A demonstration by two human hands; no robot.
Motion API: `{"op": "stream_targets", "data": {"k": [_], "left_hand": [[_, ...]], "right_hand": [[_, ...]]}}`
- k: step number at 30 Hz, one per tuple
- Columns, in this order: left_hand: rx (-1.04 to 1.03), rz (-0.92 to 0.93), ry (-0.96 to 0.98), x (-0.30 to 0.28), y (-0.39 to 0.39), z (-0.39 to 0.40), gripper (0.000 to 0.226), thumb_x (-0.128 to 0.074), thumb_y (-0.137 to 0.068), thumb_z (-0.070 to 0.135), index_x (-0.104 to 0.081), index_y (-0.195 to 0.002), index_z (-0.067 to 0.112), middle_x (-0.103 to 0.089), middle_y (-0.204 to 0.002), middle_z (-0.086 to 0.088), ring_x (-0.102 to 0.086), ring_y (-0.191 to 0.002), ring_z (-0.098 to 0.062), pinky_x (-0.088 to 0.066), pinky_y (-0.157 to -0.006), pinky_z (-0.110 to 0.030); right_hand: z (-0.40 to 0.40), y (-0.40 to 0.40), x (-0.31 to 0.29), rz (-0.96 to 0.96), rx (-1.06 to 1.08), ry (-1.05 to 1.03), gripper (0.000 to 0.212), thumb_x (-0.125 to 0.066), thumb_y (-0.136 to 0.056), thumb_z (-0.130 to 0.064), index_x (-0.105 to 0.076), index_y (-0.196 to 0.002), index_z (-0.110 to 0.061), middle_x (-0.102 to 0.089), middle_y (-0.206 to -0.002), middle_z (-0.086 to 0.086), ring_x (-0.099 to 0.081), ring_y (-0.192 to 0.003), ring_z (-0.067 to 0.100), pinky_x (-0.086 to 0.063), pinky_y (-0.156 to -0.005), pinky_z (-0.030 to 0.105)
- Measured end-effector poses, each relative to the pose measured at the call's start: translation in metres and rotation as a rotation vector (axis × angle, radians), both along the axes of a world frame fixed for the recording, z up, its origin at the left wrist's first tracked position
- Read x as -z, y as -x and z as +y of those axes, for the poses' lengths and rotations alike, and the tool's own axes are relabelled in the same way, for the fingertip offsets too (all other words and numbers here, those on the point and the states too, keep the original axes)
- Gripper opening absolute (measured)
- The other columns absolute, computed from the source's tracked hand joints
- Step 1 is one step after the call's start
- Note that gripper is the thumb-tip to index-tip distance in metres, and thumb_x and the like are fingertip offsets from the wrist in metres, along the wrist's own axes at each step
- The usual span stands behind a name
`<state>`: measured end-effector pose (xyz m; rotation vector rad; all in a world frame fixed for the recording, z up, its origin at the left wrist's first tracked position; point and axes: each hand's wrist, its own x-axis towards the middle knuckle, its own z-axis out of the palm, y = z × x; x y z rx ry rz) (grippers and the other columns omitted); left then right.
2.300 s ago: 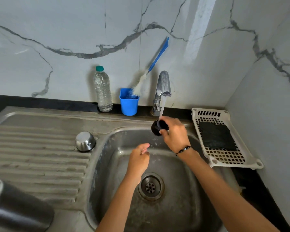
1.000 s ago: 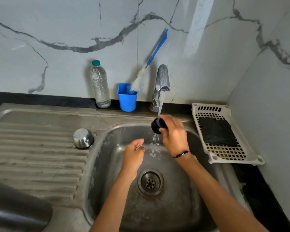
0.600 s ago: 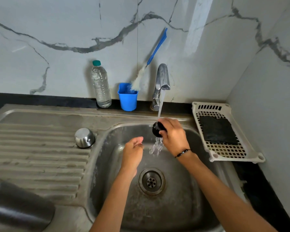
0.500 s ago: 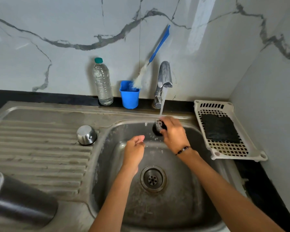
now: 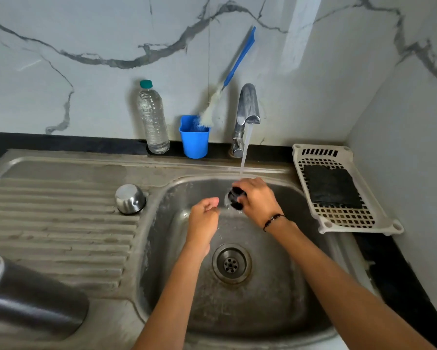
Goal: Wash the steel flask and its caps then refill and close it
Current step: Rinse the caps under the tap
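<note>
We see a black inner cap [image 5: 234, 199] under running water, a steel cap [image 5: 130, 199] inverted on the drainboard; steel flask [image 5: 33, 296] lying at lower left

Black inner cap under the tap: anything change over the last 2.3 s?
Little. The right hand keeps gripping the small black inner cap under the running tap stream. The left hand stays empty beside it, fingers loosely curled. The round steel outer cap and the steel flask body remain on the drainboard.
</note>
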<state>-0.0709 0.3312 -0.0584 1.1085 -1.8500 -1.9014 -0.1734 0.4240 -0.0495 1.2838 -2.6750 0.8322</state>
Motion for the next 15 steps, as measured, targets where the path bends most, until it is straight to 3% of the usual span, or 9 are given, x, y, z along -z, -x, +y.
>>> {"op": "stream_targets", "data": {"k": [3,5,7,9,12,13,15], "left_hand": [[-0.003,0.003,0.004,0.000,0.001,-0.001,0.033,-0.047,-0.095,0.001,-0.058,-0.126,0.008,-0.060,-0.126,-0.004,-0.052,-0.108,-0.008,-0.035,-0.091,-0.018],[-0.010,-0.004,-0.019,0.001,0.000,-0.001,0.033,-0.047,-0.095,0.001,-0.059,-0.125,0.007,-0.060,-0.127,-0.004,-0.051,-0.107,-0.008,-0.034,-0.091,-0.019],[-0.015,-0.005,-0.028,0.001,-0.001,-0.001,0.032,-0.048,-0.096,0.003,-0.059,-0.125,0.008,-0.060,-0.128,-0.003,-0.050,-0.107,-0.008,-0.034,-0.091,-0.020],[-0.012,0.004,-0.027,0.000,0.000,0.000,0.032,-0.048,-0.095,0.003,-0.059,-0.125,0.008,-0.059,-0.126,-0.001,-0.050,-0.107,-0.007,-0.035,-0.090,-0.020],[0.000,0.012,-0.029,-0.001,-0.003,0.001,0.031,-0.049,-0.096,0.004,-0.059,-0.125,0.008,-0.060,-0.127,-0.002,-0.052,-0.109,-0.008,-0.035,-0.092,-0.020],[-0.002,0.014,-0.025,0.000,-0.003,0.001,0.031,-0.049,-0.095,0.004,-0.060,-0.124,0.008,-0.061,-0.126,-0.003,-0.052,-0.110,-0.008,-0.035,-0.092,-0.021],[-0.014,0.018,-0.018,0.001,-0.003,0.001,0.030,-0.049,-0.095,0.003,-0.060,-0.123,0.007,-0.061,-0.125,-0.003,-0.054,-0.111,-0.010,-0.036,-0.092,-0.020]], "right_hand": [[0.002,0.001,-0.003,0.071,0.047,0.206,0.038,-0.064,-0.077,0.006,-0.061,-0.114,-0.002,-0.061,-0.114,0.016,-0.054,-0.107,0.031,-0.045,-0.093,0.034],[-0.001,0.005,-0.004,-0.019,0.074,0.139,0.038,-0.064,-0.080,0.003,-0.060,-0.117,-0.006,-0.061,-0.116,0.013,-0.055,-0.109,0.028,-0.042,-0.093,0.030],[-0.004,0.006,0.000,-0.323,0.181,0.113,0.033,-0.064,-0.084,-0.002,-0.062,-0.115,-0.011,-0.065,-0.115,0.009,-0.059,-0.107,0.022,-0.044,-0.094,0.025],[-0.005,0.004,-0.001,-0.720,0.346,0.400,0.025,-0.060,-0.087,-0.001,-0.062,-0.110,-0.012,-0.065,-0.113,0.010,-0.062,-0.097,0.018,-0.050,-0.090,0.029],[-0.004,0.002,-0.010,-1.549,0.440,0.861,0.017,-0.044,-0.094,0.004,-0.057,-0.102,-0.003,-0.060,-0.104,0.022,-0.064,-0.082,0.027,-0.058,-0.066,0.033],[-0.003,0.002,-0.011,-1.703,0.445,0.926,0.017,-0.042,-0.095,0.003,-0.057,-0.101,0.002,-0.059,-0.098,0.023,-0.066,-0.074,0.030,-0.058,-0.062,0.029],[-0.003,0.000,-0.011,-1.822,0.435,0.965,0.023,-0.040,-0.096,0.000,-0.057,-0.110,0.008,-0.058,-0.097,0.025,-0.068,-0.063,0.031,-0.057,-0.058,0.025]]}}
